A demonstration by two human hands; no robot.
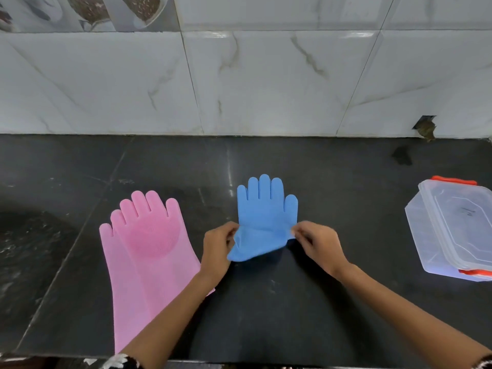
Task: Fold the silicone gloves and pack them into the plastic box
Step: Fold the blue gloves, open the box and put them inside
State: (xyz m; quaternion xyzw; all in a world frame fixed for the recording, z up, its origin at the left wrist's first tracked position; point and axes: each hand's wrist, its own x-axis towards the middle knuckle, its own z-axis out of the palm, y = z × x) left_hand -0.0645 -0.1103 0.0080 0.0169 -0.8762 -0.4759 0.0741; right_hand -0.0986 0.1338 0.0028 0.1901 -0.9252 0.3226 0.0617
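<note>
No brand or readable word shows anywhere; the only marking is a faint dark scribble on the lid of the plastic box (452, 225), too small to read. That box sits closed near the right edge of the worktop (319, 169), clear with orange-red clips at its far and near ends, and its right side is cut off by the picture's border. My left hand (217, 249) pinches the left edge of the blue glove (263, 219) and my right hand (316, 242) pinches its right edge, each grip pressed together on the silicone at about the wrist. The blue glove lies at the middle of the worktop with its fingers flat and pointing to the back edge, while its cuff is doubled up toward the palm, so the cuff's opening is hard to make out among the folds. The pink glove (149, 251) lies flat toward the left, palm side up with a round patch of bristles, fingers toward the back edge; my left forearm covers part of its cuff near the front edge. It seems to be two pink layers stacked, though I cannot tell for sure. A patterned sleeve cuff is just visible at the bottom.
</note>
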